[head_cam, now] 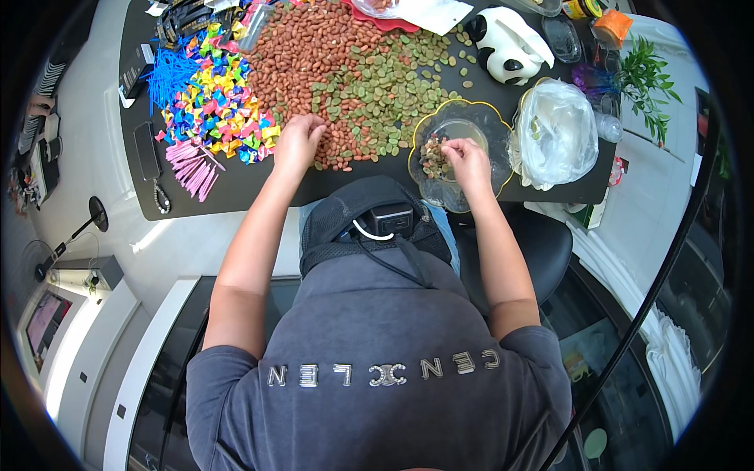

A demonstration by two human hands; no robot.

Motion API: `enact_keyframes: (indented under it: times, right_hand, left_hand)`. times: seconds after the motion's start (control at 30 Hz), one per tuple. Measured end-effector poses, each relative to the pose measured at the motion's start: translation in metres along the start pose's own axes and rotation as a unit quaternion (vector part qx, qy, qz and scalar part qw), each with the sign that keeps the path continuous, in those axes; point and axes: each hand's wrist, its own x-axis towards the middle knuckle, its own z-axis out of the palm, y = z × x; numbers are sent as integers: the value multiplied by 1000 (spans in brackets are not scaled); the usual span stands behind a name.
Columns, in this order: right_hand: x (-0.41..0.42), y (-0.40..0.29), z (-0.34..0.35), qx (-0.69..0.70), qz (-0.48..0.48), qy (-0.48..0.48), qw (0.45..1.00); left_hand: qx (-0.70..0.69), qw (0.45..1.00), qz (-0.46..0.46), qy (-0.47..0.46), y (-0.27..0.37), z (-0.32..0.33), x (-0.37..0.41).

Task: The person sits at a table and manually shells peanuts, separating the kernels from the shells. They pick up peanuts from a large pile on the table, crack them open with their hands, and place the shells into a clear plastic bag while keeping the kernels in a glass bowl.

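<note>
My left hand point(299, 143) rests at the near edge of a heap of red-skinned peanuts point(306, 59), its thumb and fingers curled close together. Whether anything sits between those fingertips is hidden. Flat green broad beans point(389, 94) spread to the right of the peanuts and mix with them along the border. My right hand point(469, 166) is over a clear scalloped bowl point(499, 132) with a gold rim. Its fingertips are bent down beside a small pile of mixed brownish scraps point(433, 156) in the bowl; I cannot tell if they hold a piece.
Wrapped candies point(221, 109), blue sticks point(171, 76), pink sticks point(193, 168) and a phone point(146, 150) lie at the left. A bag-lined container point(556, 132), a panda figure point(509, 44) and a plant point(645, 76) are on the right. The table's front edge point(377, 197) meets my waist.
</note>
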Motion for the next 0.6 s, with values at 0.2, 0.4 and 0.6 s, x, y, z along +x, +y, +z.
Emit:
enact_keyframes:
  times: [0.2,0.4,0.6]
  right_hand:
    - [-9,23,23,-84,-8,-19,996]
    - [-6,17,24,-84,-20,-8,996]
    - [0,-1,6,-53,-47,11,997]
  left_hand:
    - [52,994,61,75,5,9,16]
    - [126,987,92,30,10,13,23]
    - [156,983,97,12,8,19,27]
